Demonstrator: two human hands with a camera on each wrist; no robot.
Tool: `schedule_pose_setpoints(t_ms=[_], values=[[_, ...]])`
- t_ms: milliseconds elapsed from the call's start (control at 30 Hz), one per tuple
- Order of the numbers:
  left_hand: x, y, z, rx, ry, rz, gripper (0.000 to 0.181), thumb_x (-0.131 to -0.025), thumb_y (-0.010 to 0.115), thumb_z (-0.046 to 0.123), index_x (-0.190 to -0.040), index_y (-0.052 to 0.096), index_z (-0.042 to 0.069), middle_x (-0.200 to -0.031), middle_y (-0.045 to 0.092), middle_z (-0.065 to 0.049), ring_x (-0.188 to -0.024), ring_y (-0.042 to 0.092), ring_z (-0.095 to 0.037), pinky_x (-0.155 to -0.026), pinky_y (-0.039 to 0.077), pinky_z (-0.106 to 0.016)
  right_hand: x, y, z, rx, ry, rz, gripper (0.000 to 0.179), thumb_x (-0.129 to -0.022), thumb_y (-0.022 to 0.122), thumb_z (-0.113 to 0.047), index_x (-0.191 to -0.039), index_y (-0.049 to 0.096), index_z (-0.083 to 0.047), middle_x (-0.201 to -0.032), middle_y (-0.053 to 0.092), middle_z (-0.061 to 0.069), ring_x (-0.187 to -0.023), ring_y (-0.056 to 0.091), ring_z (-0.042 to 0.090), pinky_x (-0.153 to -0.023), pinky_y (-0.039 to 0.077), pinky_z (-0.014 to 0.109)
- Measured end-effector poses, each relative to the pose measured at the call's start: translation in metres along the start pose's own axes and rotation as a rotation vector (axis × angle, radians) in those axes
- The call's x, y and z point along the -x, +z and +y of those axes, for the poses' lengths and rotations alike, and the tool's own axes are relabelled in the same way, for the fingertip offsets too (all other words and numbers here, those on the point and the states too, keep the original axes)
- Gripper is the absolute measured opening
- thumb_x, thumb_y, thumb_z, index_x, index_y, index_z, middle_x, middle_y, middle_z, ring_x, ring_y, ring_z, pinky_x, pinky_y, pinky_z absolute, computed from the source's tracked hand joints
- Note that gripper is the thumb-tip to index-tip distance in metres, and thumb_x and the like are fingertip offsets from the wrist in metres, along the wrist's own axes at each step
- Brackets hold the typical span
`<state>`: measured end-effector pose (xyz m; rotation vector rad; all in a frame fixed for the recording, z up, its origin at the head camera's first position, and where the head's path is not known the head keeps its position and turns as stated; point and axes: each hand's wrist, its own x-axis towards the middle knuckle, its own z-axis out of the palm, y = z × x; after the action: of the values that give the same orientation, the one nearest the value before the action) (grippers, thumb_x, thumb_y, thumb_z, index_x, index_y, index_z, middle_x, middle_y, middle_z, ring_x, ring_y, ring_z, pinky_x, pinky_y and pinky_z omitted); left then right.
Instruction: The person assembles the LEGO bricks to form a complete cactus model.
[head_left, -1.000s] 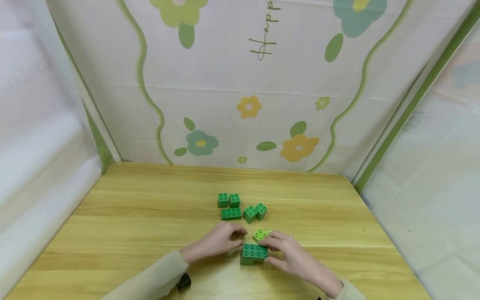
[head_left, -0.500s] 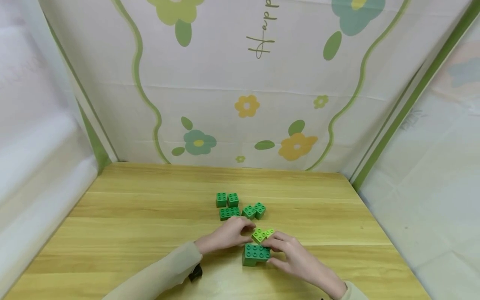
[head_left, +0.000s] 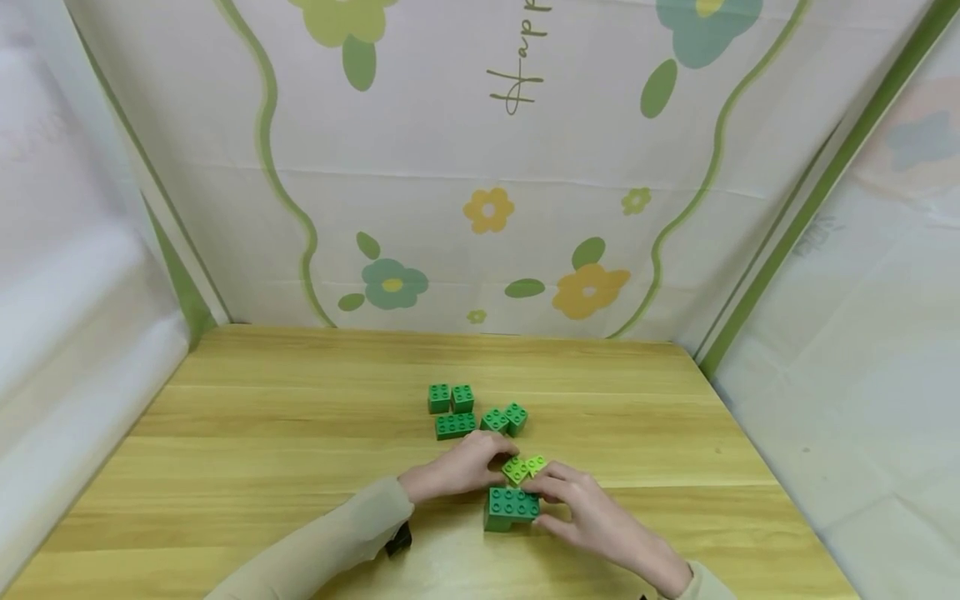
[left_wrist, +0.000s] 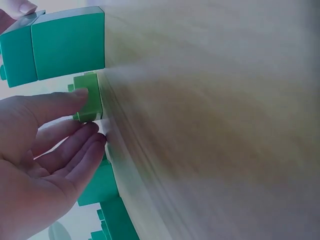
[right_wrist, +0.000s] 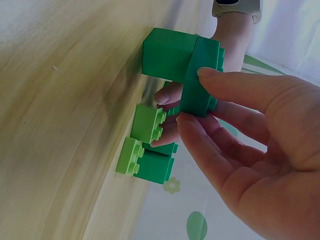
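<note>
My right hand (head_left: pixel 581 504) holds a long green toy brick (head_left: pixel 513 502) by its right end, between thumb and fingers. In the right wrist view that long brick (right_wrist: pixel 194 92) is joined on top of a square green brick (right_wrist: pixel 167 54) at its far end, leaving an overhang on my side. Just behind it, my left hand (head_left: pixel 468 463) pinches a small lime-green brick (head_left: pixel 514 472); in the left wrist view the thumb lies against this lime brick (left_wrist: pixel 92 102). A second lime brick (head_left: pixel 536 464) sits at its right, near my right fingertips.
Farther back on the wooden table (head_left: pixel 300 400) stand several green bricks: two square ones, the left one (head_left: pixel 438 398) beside its neighbour (head_left: pixel 462 399), a long one (head_left: pixel 455 427) before them, and an angled pair (head_left: pixel 494 419) to the right. A flowered cloth (head_left: pixel 420 192) hangs behind.
My left hand has moved right from beside the green bricks to the lime brick and now pinches it. My right hand keeps its hold on the long green brick, nearly still.
</note>
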<state>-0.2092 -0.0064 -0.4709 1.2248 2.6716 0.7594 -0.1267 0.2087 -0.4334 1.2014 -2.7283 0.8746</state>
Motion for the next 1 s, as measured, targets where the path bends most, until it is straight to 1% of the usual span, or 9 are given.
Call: schedule_pose_setpoints(t_ms=[133,367,600,700,833,1000], values=[[0.001,0.000,0.000,-0.003,0.007,0.014,0.030,-0.088,0.076,0.017,-0.115,0.070,0.007,-0.113,0.073,-0.003,-0.103,0.066,-0.012,-0.089,0.055,-0.020,0.000,0.000,0.000,0.005,-0.002,0.005,0.039,-0.080,0.078,-0.005,-0.117,0.067,-0.001,-0.109,0.068,0.009,-0.092,0.066,0.009,-0.074,0.061,0.023],[0.006,-0.001,0.001,0.008,-0.009,0.029,0.028,-0.086,0.078,0.019,-0.111,0.071,0.008,-0.108,0.074,-0.002,-0.098,0.065,-0.009,-0.086,0.054,-0.020,0.002,0.000,0.001,0.019,-0.012,0.024,0.040,-0.079,0.079,-0.006,-0.117,0.067,-0.002,-0.107,0.067,0.006,-0.091,0.066,0.007,-0.074,0.061,0.022],[0.015,-0.006,-0.001,0.077,-0.041,0.062,0.026,-0.085,0.078,0.019,-0.107,0.072,0.008,-0.103,0.074,-0.002,-0.094,0.066,-0.012,-0.081,0.055,-0.018,0.003,0.001,0.001,0.028,-0.017,0.027,0.040,-0.078,0.079,-0.006,-0.116,0.067,-0.002,-0.106,0.067,0.004,-0.090,0.066,0.007,-0.074,0.061,0.021],[0.020,-0.010,-0.002,0.099,-0.053,0.098,0.026,-0.085,0.079,0.019,-0.107,0.072,0.007,-0.101,0.074,-0.003,-0.092,0.068,-0.014,-0.079,0.056,-0.018,0.002,0.001,0.001,0.030,-0.020,0.027,0.040,-0.078,0.079,-0.006,-0.116,0.067,-0.001,-0.106,0.067,0.005,-0.090,0.066,0.008,-0.075,0.061,0.021],[0.026,-0.018,-0.003,0.135,-0.062,0.146,0.025,-0.084,0.079,0.017,-0.105,0.072,0.006,-0.102,0.075,-0.006,-0.090,0.070,-0.018,-0.078,0.059,-0.022,0.002,0.001,0.002,0.027,-0.024,0.032,0.039,-0.079,0.079,-0.007,-0.116,0.067,-0.002,-0.106,0.067,0.004,-0.090,0.066,0.008,-0.074,0.061,0.021],[0.034,-0.029,-0.001,0.192,-0.098,0.169,0.025,-0.085,0.078,0.016,-0.107,0.071,0.006,-0.103,0.075,-0.007,-0.091,0.070,-0.018,-0.078,0.058,-0.018,0.003,0.001,0.004,0.022,-0.025,0.035,0.038,-0.080,0.079,-0.007,-0.116,0.067,-0.004,-0.108,0.067,0.004,-0.091,0.066,0.009,-0.076,0.061,0.021]])
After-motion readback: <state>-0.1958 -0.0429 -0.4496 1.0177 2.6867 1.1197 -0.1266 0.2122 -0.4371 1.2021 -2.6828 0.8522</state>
